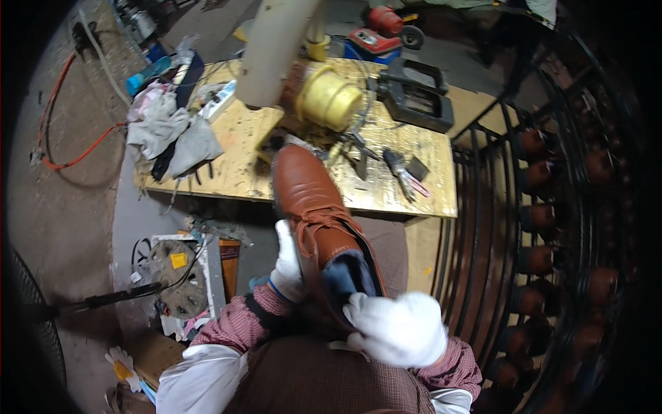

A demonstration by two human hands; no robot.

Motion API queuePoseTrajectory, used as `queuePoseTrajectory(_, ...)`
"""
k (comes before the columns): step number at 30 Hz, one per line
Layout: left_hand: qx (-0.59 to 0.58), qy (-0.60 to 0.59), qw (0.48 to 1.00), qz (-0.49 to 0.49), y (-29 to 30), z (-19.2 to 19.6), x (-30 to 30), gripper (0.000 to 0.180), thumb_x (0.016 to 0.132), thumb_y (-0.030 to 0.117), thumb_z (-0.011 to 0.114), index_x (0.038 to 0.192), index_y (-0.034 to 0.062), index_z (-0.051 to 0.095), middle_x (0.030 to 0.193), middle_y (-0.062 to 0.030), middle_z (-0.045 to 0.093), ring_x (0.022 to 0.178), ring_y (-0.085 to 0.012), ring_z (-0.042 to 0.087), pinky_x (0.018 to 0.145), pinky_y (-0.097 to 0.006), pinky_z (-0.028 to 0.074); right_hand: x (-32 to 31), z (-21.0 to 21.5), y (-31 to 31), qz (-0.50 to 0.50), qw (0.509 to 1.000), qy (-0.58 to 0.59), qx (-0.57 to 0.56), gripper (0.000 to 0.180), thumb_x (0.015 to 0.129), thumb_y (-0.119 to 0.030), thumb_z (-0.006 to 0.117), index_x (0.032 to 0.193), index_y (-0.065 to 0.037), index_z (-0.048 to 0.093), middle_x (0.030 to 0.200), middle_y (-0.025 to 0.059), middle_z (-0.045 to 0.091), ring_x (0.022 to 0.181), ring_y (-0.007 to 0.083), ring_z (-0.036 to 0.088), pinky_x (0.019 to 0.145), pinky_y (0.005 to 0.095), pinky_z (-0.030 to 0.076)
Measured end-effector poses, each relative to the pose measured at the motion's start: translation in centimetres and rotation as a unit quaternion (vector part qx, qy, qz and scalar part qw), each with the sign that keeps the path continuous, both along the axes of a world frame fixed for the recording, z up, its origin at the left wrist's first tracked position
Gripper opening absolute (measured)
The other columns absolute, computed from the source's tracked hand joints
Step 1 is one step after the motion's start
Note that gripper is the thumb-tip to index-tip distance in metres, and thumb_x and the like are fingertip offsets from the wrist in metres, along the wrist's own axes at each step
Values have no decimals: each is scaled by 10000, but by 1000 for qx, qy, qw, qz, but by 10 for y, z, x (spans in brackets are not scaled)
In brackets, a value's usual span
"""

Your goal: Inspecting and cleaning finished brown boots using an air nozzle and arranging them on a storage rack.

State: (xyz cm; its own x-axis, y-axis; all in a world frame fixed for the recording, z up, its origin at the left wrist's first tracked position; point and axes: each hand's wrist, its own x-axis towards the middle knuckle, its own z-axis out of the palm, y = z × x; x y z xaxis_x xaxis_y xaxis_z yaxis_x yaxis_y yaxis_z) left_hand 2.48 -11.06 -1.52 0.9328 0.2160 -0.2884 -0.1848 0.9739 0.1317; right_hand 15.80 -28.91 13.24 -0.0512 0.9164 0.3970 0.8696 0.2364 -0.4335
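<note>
A brown leather lace-up shoe [314, 190] is held over my lap, its toe pointing away from me toward the table and its dark bluish lining showing in the opening. My left hand [287, 265], in a white glove, grips the shoe along its left side; part of the fingers is hidden beneath it. At the heel end, my white-gloved right hand [400, 330] is closed with curled fingers against the collar, the fingertips at the rim of the opening. What those fingertips pinch besides the collar is hard to make out.
Beyond the shoe stands a wooden table [234, 172] with a yellow round machine part [331, 100], a black metal frame [417, 96], brushes [400, 172] and grey rags [172, 134]. Racks of brown shoes [538, 217] line the right. A fan [34, 310] is at left.
</note>
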Motion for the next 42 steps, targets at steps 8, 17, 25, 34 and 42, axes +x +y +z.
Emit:
queuePoseTrajectory(8, -89, -24, 966, 242, 120, -107, -42, 569, 1106, 448, 434, 1562, 110, 391, 1533, -100, 494, 1397, -277, 487, 1210, -457, 375, 139, -151, 73, -390, 900, -142, -130, 907, 801, -203, 827, 1588, -98, 388, 1451, 209, 594, 1165, 368, 672, 979, 425, 539)
queuePoseTrajectory(17, 51, -203, 961, 182, 165, -34, 6, 618, 1093, 381, 500, 1615, 110, 309, 1589, -111, 432, 1443, -295, 447, 1223, -470, 374, 164, -175, 92, -431, 876, -144, -161, 565, 894, -87, 671, 1448, -73, 560, 962, 166, 700, 868, 364, 697, 812, 442, 539)
queuePoseTrajectory(25, 73, -159, 953, 249, 147, -112, -19, 654, 1073, 290, 543, 1625, 79, 263, 1611, -137, 386, 1484, -306, 392, 1244, -443, 348, 74, -82, 64, -397, 757, 516, -58, 442, 1013, -118, 564, 1439, -1, 576, 899, 39, 694, 654, 46, 633, 498, 204, 486)
queuePoseTrajectory(34, 230, -74, 942, 233, 90, -50, -32, 523, 1120, 373, 374, 1570, 110, 341, 1519, -106, 473, 1406, -257, 463, 1194, -413, 395, -13, -49, 75, -139, 980, -139, -39, 731, 790, -260, 810, 1446, -17, 598, 622, 21, 537, 517, 189, 520, 526, 350, 405)
queuePoseTrajectory(42, 100, -234, 933, 254, 78, -34, -33, 692, 1093, 613, 285, 1593, 139, 348, 1602, -115, 422, 1444, -322, 439, 1198, -487, 395, -21, -64, 77, -202, 968, -136, 53, 633, 897, -335, 752, 1442, -43, 617, 589, -20, 381, 486, 131, 411, 480, 331, 335)
